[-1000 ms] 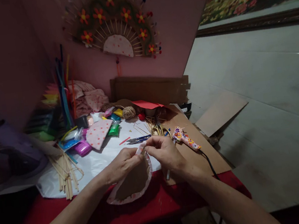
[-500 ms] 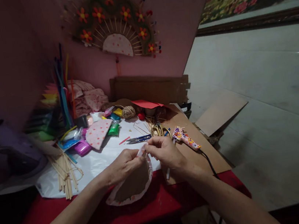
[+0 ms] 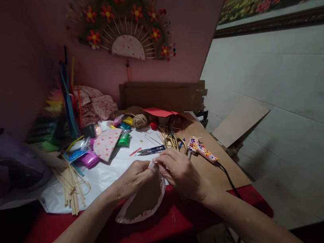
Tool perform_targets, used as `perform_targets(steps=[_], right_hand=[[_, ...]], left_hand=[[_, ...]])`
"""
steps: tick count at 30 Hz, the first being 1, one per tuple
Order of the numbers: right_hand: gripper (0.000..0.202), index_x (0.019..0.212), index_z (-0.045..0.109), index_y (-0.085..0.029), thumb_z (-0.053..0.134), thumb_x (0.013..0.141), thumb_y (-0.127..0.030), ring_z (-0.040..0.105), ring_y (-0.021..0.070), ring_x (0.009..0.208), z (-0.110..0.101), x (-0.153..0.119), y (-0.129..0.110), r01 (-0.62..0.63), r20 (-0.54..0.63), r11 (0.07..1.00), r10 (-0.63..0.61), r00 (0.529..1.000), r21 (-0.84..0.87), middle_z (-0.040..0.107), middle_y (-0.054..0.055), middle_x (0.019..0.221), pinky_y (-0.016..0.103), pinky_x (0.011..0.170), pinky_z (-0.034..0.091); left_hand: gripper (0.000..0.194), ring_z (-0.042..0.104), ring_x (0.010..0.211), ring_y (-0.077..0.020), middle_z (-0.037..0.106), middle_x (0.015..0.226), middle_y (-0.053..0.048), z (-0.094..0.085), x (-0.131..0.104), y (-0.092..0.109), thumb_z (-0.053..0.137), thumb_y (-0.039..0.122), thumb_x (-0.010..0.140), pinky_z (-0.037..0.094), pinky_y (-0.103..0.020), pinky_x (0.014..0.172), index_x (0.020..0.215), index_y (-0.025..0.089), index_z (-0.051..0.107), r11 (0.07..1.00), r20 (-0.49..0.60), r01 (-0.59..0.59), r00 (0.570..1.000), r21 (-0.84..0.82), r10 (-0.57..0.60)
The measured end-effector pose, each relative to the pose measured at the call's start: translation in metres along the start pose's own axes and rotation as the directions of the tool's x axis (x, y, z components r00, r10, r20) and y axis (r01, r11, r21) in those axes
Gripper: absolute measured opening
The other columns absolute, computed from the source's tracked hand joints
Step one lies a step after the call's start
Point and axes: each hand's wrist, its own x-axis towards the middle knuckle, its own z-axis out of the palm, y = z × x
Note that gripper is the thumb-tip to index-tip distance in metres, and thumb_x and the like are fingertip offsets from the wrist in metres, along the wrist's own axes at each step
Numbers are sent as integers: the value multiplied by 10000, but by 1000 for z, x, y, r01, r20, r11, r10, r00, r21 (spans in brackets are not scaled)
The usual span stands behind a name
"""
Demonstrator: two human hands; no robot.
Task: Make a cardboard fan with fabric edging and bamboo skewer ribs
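Between my hands, near the table's front edge, is a half-round cardboard piece (image 3: 144,199) with polka-dot fabric folded over its rim. My left hand (image 3: 136,176) grips its upper left edge, thumb on top. At the upper corner, the fingers of my right hand (image 3: 178,171) pinch the fabric edge; the fingertips partly hide that spot. Just beyond my right hand lie scissors with gold handles (image 3: 174,142) and thread snips (image 3: 151,150). A flower-patterned glue gun (image 3: 202,150) rests to the right on a cardboard sheet (image 3: 226,174). A second half-round fabric-covered piece (image 3: 107,144) lies behind my left hand.
Wooden sticks (image 3: 72,188) lie at the left on white sheeting (image 3: 99,188). Bags of coloured clay (image 3: 89,160), a twine ball (image 3: 139,120) and pipe cleaners (image 3: 68,98) stand farther back. A decorated fan (image 3: 124,26) hangs above. A black cord (image 3: 228,178) runs off the right side.
My right hand has turned and shifted slightly down at the corner, folding the fabric edge inward. My left hand keeps its hold, and the piece stays almost in place.
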Motion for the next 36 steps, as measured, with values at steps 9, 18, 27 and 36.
perform_targets(steps=[9,18,27,36], right_hand=[[229,997,616,-6,432,885,-82,549,236,759,0,-1,-6,234,76,922,-221,972,-309,629,154,809,365,645,486],[262,1048,601,-56,426,854,-82,551,229,867,-5,-1,1,244,79,970,-243,967,-11,615,146,919,368,729,506],[325,1144,588,-134,481,837,-147,537,218,869,-2,-5,3,75,2,995,-75,997,69,581,120,930,372,711,483],[260,1032,630,-199,458,845,-152,547,170,891,-5,1,4,-268,-79,818,354,932,510,563,73,1004,325,754,459]], left_hand=[[303,304,616,-100,349,661,27,-1,1,-7,402,392,849,291,-215,525,708,132,467,1000,0,24,1000,6,-24],[346,393,668,-120,460,720,4,-4,0,-3,404,420,853,357,-235,599,792,110,543,999,11,-42,999,3,42],[375,397,627,-119,456,673,5,-3,-1,1,417,469,832,365,-245,581,781,119,545,997,-8,-19,1000,-78,19],[305,424,603,-106,484,685,11,-3,-1,0,473,421,824,347,-224,550,781,129,547,963,-64,23,997,-268,-42]])
